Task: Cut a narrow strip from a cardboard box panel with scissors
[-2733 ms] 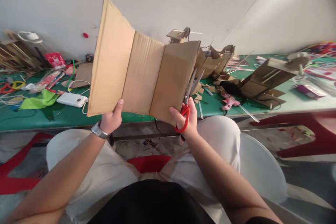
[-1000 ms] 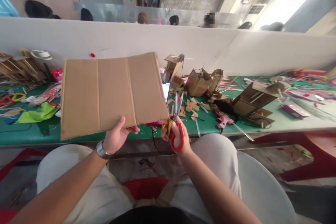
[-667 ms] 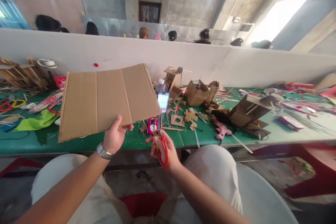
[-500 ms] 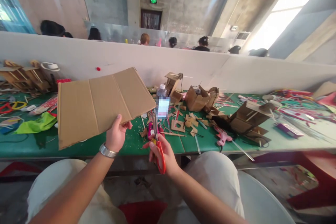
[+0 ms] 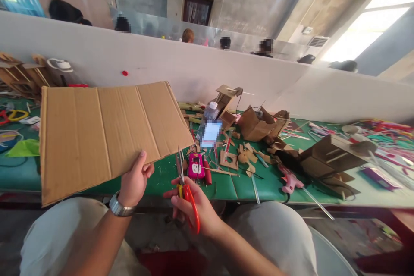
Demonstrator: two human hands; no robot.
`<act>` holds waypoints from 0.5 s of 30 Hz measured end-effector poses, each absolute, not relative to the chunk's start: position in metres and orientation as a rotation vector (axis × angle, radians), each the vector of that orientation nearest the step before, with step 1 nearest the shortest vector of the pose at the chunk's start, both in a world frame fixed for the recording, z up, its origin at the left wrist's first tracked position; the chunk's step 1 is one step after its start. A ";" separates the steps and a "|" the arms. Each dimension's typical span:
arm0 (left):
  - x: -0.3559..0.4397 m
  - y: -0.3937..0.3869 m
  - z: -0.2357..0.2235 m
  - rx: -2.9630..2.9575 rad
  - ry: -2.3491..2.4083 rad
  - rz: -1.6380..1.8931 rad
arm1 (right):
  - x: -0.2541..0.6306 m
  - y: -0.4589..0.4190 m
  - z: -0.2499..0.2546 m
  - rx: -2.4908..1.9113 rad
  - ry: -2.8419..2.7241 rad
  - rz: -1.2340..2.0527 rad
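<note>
My left hand (image 5: pixel 134 182) grips the near edge of a large creased sheet of brown cardboard (image 5: pixel 100 133), thumb on top, holding it nearly flat above the green table (image 5: pixel 239 183). My right hand (image 5: pixel 190 207) is closed round the red and yellow handles of a pair of scissors (image 5: pixel 184 185). The blades point up and away, close to the cardboard's near right edge but apart from it. A metal watch sits on my left wrist.
The table holds a water bottle (image 5: pixel 209 121), a pink case (image 5: pixel 196 165), a pink glue gun (image 5: pixel 289 182), cardboard scraps (image 5: pixel 241 157) and cardboard models (image 5: pixel 326 161). A white partition (image 5: pixel 226 73) runs behind, with other people beyond it. A red chair stands at right.
The cardboard went from upright and folded to flattened and tilted low, shifting left. My right hand with the scissors came away from its right edge and dropped toward my lap. The view tilted up.
</note>
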State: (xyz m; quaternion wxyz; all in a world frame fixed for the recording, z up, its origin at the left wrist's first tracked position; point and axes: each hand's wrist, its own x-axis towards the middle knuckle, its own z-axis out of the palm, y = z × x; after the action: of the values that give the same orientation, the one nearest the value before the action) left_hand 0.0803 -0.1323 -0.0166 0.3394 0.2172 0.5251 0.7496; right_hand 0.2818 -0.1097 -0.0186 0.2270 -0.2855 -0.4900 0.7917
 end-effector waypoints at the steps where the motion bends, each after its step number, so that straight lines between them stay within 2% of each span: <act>1: 0.080 -0.133 -0.019 0.571 1.396 1.924 | 0.284 -0.110 -0.021 -0.790 -1.338 2.192; 6: 0.083 -0.134 -0.030 0.590 1.508 1.798 | 0.296 -0.108 -0.024 -0.874 -1.391 2.154; 15: 0.106 -0.132 -0.037 0.499 1.564 1.685 | 0.302 -0.103 -0.026 -0.889 -1.429 2.312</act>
State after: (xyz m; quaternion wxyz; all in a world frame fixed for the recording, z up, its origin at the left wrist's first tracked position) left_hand 0.1057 -0.1320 -0.0368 0.3845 0.1959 0.6137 0.6612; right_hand 0.3016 -0.1032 -0.0256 0.1403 -0.3077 -0.4948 0.8005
